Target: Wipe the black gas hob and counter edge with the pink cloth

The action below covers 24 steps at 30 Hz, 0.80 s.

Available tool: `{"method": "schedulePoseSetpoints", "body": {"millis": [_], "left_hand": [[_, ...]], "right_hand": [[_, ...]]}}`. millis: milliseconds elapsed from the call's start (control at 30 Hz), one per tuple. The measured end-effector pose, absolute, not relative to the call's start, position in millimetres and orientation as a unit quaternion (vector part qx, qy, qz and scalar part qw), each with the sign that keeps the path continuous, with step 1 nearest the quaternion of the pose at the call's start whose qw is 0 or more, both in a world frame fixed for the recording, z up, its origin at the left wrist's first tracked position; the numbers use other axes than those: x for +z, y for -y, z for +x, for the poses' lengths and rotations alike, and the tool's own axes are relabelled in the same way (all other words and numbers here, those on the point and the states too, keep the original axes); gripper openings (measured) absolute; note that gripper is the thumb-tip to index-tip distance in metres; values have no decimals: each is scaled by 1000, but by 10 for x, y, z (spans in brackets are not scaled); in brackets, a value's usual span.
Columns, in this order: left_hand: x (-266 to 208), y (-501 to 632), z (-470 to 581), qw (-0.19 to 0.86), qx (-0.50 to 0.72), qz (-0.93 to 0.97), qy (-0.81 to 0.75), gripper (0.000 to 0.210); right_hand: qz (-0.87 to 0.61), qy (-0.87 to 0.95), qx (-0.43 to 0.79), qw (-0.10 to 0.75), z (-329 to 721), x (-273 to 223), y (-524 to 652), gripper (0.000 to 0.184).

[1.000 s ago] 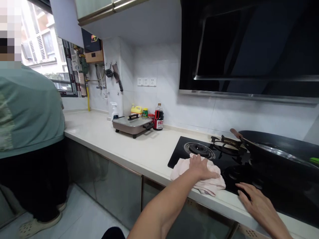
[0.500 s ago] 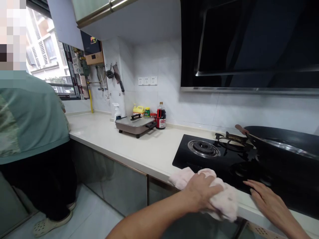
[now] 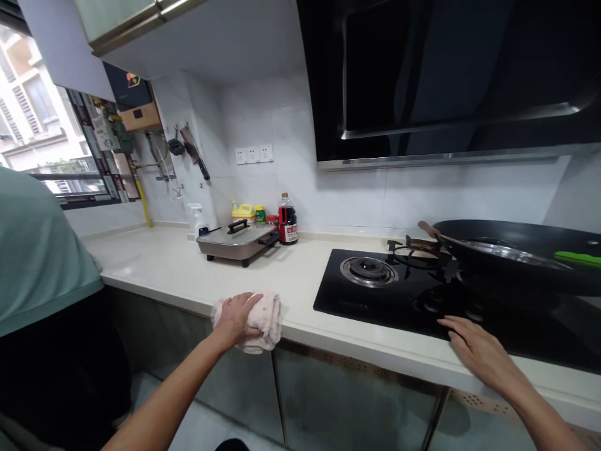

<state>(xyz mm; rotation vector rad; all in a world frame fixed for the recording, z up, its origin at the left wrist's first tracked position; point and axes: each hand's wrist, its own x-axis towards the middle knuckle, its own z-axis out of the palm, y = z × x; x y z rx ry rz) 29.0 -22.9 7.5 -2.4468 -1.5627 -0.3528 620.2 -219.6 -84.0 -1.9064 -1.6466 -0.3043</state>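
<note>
My left hand (image 3: pixel 235 321) is closed on a folded pale pink cloth (image 3: pixel 268 316), pressed against the front edge of the white countertop (image 3: pixel 300 275). Part of the cloth hangs over that edge. To the right, my right hand (image 3: pixel 479 351) lies with fingers stretched out at the front rim of the black gas stove (image 3: pixel 338 294), holding nothing. Behind it sits a large black wok (image 3: pixel 530 282) with a wooden handle and a shiny metal piece inside. A bare burner (image 3: pixel 369 270) is on the stove's left side.
A lidded electric pan (image 3: pixel 230 250) stands on the counter, with a dark sauce bottle (image 3: pixel 288 222) and a white spray bottle (image 3: pixel 198 219) by it. A cleaver (image 3: pixel 193 150) hangs on the wall. A person in a green top (image 3: pixel 42 250) stands at left. The range hood (image 3: pixel 422 81) is overhead.
My left hand has slid the cloth leftward along the counter edge, away from the stove front. My right hand stays at the stove rim. The view has turned to the right.
</note>
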Motion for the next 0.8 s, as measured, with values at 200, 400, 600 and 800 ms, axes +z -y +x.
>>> {"method": "schedulePoseSetpoints", "body": {"millis": [200,400,600,800], "left_hand": [[-20,543,690,134,-122,-838,514,79],[-285,1024,1609,133,-142,-871,450,88],[-479,1452,2762,121,-163,-929,310,87],[-601,1694,3551,153,-229,-940,199,54]], "right_hand": [[-728,608,-111,298,6077,-741,2215,52],[-734,596,-114,304,6011,-677,2213,51],[-732,597,-111,309,5993,-663,2216,50],[-719,604,-95,331,6028,-684,2202,50]]}}
